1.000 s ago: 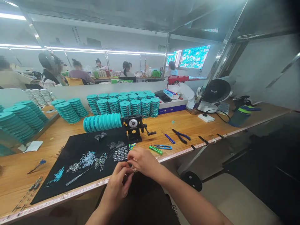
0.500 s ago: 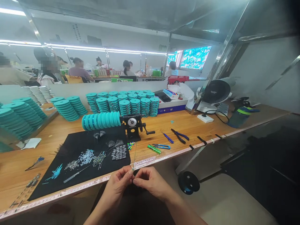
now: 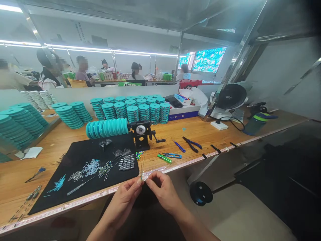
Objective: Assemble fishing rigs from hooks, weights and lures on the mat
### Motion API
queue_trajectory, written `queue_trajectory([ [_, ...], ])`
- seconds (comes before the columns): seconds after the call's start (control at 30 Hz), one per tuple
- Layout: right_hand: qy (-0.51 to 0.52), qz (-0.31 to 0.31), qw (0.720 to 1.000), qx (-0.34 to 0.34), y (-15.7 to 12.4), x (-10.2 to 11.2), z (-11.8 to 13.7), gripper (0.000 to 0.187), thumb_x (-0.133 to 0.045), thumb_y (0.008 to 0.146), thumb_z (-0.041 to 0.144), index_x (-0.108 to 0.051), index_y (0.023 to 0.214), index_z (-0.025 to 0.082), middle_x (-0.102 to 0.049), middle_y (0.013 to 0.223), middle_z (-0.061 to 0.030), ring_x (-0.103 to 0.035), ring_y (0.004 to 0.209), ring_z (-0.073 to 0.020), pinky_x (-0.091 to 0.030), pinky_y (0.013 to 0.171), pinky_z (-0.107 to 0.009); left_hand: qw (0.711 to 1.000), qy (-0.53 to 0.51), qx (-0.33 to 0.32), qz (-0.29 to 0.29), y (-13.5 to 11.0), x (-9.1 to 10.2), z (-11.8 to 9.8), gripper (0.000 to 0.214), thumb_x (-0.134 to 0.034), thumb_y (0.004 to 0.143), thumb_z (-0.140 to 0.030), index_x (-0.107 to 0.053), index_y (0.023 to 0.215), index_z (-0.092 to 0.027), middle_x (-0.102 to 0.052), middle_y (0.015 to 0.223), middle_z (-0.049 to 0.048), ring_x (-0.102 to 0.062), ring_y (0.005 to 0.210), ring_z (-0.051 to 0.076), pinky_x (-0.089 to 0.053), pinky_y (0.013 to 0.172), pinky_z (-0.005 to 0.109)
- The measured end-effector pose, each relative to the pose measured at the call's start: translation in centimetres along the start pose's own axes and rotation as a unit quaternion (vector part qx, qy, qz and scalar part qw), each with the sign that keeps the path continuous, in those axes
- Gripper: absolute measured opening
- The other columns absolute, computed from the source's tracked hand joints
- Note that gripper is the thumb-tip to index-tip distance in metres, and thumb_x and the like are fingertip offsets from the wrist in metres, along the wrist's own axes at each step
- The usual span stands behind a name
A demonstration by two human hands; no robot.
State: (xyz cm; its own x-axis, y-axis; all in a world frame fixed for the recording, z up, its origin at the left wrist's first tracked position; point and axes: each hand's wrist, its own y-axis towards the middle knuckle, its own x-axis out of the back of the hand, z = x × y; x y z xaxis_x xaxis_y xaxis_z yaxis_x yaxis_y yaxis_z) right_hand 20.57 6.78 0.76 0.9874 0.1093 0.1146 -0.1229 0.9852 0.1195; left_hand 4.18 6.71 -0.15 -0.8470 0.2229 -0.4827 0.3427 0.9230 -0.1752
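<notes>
My left hand (image 3: 126, 199) and my right hand (image 3: 162, 190) meet fingertip to fingertip just below the table's front edge, both pinching a thin line (image 3: 142, 165) with a tiny piece on it that runs up toward the winder. The black hand-crank winder (image 3: 141, 134) stands ahead with a row of teal spools (image 3: 107, 128) on its shaft. On the black mat (image 3: 82, 167) lie small metal parts (image 3: 126, 163), clear beads (image 3: 90, 167) and teal strands (image 3: 59, 184).
Stacks of teal spools (image 3: 132, 110) fill the back and left of the wooden table (image 3: 200, 134). Blue pliers (image 3: 192, 144), scissors (image 3: 173, 155) and a green tool (image 3: 164, 158) lie to the right. A black fan (image 3: 230, 98) stands at back right. Other people work at far benches.
Both hands have dropped back from the mat's edge to below the table's front edge, drawing the thin line out between pinched fingers. The view has shifted slightly upward.
</notes>
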Motion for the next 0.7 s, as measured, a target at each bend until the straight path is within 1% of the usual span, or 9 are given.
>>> queue_trajectory([
  [0.07,0.002,-0.014,1.0,0.007,-0.1,-0.2,-0.1,0.018,-0.062,0.088,0.032,-0.064,0.079,0.017,-0.063,0.073,0.0008,-0.056,0.071,-0.015,-0.043,0.068,-0.025,1.0,0.002,0.0,-0.001,0.1,0.0,0.0,0.023,-0.068,0.087,-0.033,-0.076,0.101,-0.017,-0.068,0.087,0.0057,-0.053,0.085,0.015,-0.043,0.084,0.025],
  [0.13,0.031,-0.03,0.999,0.001,-0.1,-0.3,-0.4,0.018,-0.065,0.087,0.032,-0.065,0.078,0.017,-0.062,0.072,0.0009,-0.054,0.069,-0.0147,-0.042,0.067,-0.025,1.0,0.004,0.006,-0.01,0.1,0.1,0.1,0.023,-0.07,0.085,-0.031,-0.076,0.102,-0.018,-0.067,0.085,0.0039,-0.049,0.075,0.012,-0.042,0.071,0.019],
  [0.2,0.076,-0.042,0.996,-0.012,0.0,-0.6,-0.8,0.02,-0.068,0.085,0.033,-0.065,0.076,0.016,-0.061,0.07,0.0009,-0.052,0.068,-0.0143,-0.041,0.066,-0.025,1.0,0.0,0.018,-0.013,0.1,0.1,0.2,0.024,-0.071,0.085,-0.03,-0.075,0.105,-0.019,-0.064,0.08,0.001,-0.039,0.059,0.007,-0.036,0.056,0.016],
  [0.27,0.118,-0.05,0.991,-0.028,0.1,-1.0,-1.2,0.023,-0.069,0.084,0.036,-0.064,0.075,0.015,-0.058,0.068,0.0012,-0.05,0.066,-0.0137,-0.04,0.065,-0.025,1.0,-0.003,0.024,-0.013,0.0,0.1,0.3,0.025,-0.07,0.085,-0.031,-0.075,0.107,-0.019,-0.061,0.076,-0.0009,-0.026,0.051,0.006,-0.029,0.049,0.015],
  [0.3,0.132,-0.052,0.989,-0.035,0.1,-1.3,-1.4,0.025,-0.069,0.084,0.037,-0.063,0.075,0.015,-0.057,0.067,0.0015,-0.049,0.065,-0.0133,-0.039,0.064,-0.025,1.0,-0.001,0.024,-0.014,0.0,0.0,0.4,0.025,-0.07,0.086,-0.032,-0.074,0.107,-0.019,-0.06,0.075,-0.0012,-0.023,0.051,0.006,-0.027,0.047,0.015],
  [0.37,0.158,-0.051,0.985,-0.049,0.0,-1.9,-1.7,0.027,-0.068,0.084,0.04,-0.061,0.075,0.015,-0.054,0.067,0.0023,-0.046,0.063,-0.0122,-0.038,0.062,-0.024,1.0,0.006,0.015,-0.015,0.0,-0.3,0.3,0.024,-0.068,0.087,-0.032,-0.075,0.105,-0.017,-0.058,0.074,-0.0009,-0.023,0.053,0.006,-0.027,0.048,0.016],
  [0.5,0.219,-0.035,0.972,-0.081,-0.7,-2.9,-1.7,0.03,-0.067,0.086,0.042,-0.059,0.076,0.015,-0.05,0.067,0.003,-0.042,0.061,-0.0102,-0.036,0.06,-0.023,1.0,0.004,0.0,-0.018,-0.1,-0.9,0.1,0.024,-0.068,0.086,-0.033,-0.075,0.1,-0.015,-0.059,0.077,0.0012,-0.035,0.061,0.008,-0.034,0.054,0.016],
  [0.6,0.309,-0.013,0.943,-0.124,-1.3,-3.2,-1.3,0.031,-0.074,0.081,0.041,-0.059,0.075,0.014,-0.051,0.069,0.0024,-0.042,0.061,-0.0094,-0.035,0.059,-0.022,1.0,-0.017,0.0,-0.02,-0.1,-1.1,0.1,0.021,-0.069,0.085,-0.032,-0.074,0.096,-0.015,-0.06,0.08,0.0025,-0.046,0.071,0.011,-0.042,0.065,0.02],
  [0.7,0.378,0.019,0.912,-0.155,-1.6,-3.1,-1.1,0.032,-0.079,0.077,0.039,-0.06,0.074,0.013,-0.055,0.072,0.0001,-0.048,0.066,-0.0102,-0.035,0.061,-0.022,0.999,-0.032,-0.004,-0.023,0.0,-1.2,0.3,0.019,-0.071,0.083,-0.033,-0.072,0.086,-0.015,-0.055,0.075,-0.0003,-0.047,0.066,0.011,-0.044,0.061,0.022],
])
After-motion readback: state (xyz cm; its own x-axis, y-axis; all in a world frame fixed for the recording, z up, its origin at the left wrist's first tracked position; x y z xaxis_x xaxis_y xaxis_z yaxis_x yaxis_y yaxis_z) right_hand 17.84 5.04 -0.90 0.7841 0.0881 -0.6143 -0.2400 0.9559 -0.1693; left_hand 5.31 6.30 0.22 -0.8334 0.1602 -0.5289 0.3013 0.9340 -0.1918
